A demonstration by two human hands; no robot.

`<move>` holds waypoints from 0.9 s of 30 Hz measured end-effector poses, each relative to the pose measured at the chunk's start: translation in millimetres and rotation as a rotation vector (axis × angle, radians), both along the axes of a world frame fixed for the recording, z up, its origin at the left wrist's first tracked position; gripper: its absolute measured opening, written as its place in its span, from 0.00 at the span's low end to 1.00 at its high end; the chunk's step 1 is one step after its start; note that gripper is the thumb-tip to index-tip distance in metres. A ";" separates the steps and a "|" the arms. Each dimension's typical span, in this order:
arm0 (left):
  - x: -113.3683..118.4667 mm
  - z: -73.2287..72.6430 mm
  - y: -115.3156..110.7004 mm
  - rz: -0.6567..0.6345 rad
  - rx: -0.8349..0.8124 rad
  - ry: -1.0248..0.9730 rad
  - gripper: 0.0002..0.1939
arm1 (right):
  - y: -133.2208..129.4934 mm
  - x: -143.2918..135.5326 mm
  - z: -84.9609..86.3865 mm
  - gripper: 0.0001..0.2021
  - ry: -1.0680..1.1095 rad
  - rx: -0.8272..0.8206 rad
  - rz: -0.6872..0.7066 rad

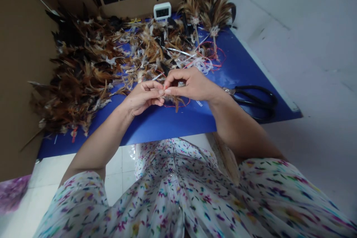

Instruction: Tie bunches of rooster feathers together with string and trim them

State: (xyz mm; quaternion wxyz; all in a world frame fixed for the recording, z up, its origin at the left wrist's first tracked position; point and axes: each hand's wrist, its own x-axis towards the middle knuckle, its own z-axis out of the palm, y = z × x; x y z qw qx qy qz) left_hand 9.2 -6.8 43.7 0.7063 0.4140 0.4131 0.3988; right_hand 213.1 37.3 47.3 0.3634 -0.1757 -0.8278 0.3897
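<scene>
The left hand (145, 96) and right hand (189, 81) meet over the table's front part. The right thumb and finger pinch close on a red bit, likely red string (181, 106), maybe so it can't slip. I can't tell if the left fingertips grip anything. A brown feather (176, 102) shows just below. Black-handled scissors (253, 98) lie near the right arm, probably for easy reach. The blue table (156, 128) holds a feather pile (80, 70) and white ribbon (204, 66). Farther back are feather bundles (216, 5) on sticks, and a cardboard box (125, 2).
</scene>
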 end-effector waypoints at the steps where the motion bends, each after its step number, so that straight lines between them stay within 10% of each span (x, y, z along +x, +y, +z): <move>1: -0.1 -0.4 -0.1 -0.006 0.002 -0.001 0.20 | 0.2 -0.4 -0.4 0.11 -0.001 -0.004 0.014; 27: -0.4 -2.0 -0.4 -0.114 0.223 0.154 0.32 | 0.4 -2.0 -2.8 0.11 -0.114 -0.375 0.091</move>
